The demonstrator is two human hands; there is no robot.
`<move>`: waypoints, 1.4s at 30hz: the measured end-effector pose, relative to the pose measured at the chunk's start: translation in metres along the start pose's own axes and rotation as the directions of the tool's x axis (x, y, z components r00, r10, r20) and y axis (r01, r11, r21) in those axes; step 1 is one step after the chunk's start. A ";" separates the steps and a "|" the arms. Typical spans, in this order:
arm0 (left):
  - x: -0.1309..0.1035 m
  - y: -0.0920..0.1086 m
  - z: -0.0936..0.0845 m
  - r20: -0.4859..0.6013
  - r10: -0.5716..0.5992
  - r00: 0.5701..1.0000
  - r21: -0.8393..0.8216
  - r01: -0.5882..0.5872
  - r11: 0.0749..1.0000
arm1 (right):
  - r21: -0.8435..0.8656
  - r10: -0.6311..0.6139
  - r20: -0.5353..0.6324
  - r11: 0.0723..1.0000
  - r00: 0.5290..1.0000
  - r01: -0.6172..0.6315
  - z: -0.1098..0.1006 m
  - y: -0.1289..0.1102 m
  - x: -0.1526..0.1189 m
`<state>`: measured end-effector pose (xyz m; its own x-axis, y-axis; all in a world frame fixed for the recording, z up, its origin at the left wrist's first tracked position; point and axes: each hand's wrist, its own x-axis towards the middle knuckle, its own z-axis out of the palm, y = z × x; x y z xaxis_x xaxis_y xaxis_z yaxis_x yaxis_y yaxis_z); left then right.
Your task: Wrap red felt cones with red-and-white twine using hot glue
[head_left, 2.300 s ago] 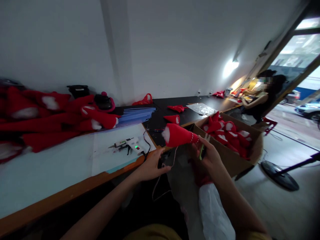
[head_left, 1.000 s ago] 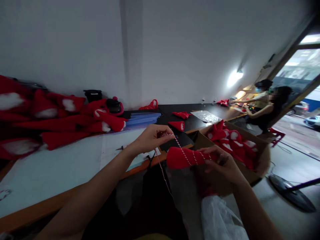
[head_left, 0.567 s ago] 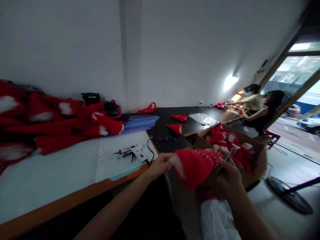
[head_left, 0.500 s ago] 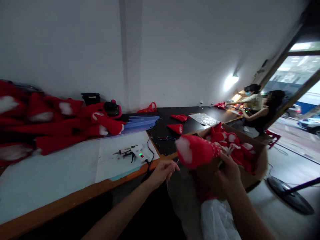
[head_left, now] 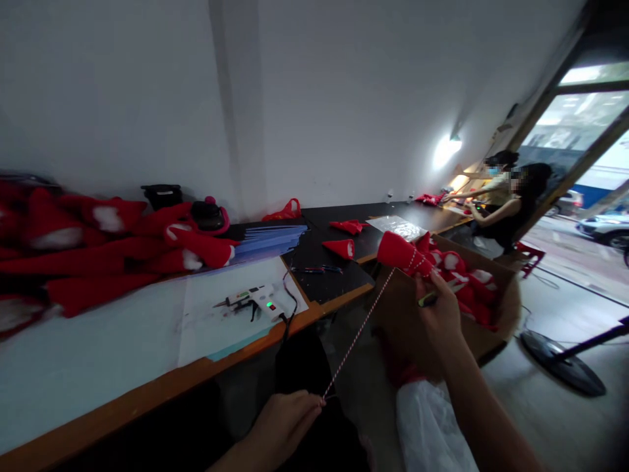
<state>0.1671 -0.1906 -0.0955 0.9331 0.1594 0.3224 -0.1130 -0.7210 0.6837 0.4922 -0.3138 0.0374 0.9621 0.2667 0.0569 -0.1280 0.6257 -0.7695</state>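
Beyond the table (head_left: pixel 162 388)'s near edge, the left hand (head_left: pixel 289 419), now lower, pinches the striped cord (head_left: pixel 361 333) taut across open room; the right hand (head_left: pixel 441 307) grips the red cone (head_left: pixel 394 252).

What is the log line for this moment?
left hand: pulls string taut | right hand: holds red cone | glue gun: on table

Left hand (head_left: pixel 289 419) pinches low — right hand (head_left: pixel 439 311) grips higher, forearm raised.
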 end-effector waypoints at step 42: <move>0.093 0.002 -0.023 -0.051 -0.090 0.995 -0.130 0.083 0.988 | 0.071 0.280 0.331 0.945 0.901 -0.320 0.034 0.008 -0.043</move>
<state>0.2456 -0.1619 -0.0491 0.9209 0.2580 0.2922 -0.0786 -0.6114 0.7874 0.4420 -0.2952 0.0502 0.7514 0.6582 0.0462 -0.4458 0.5580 -0.6999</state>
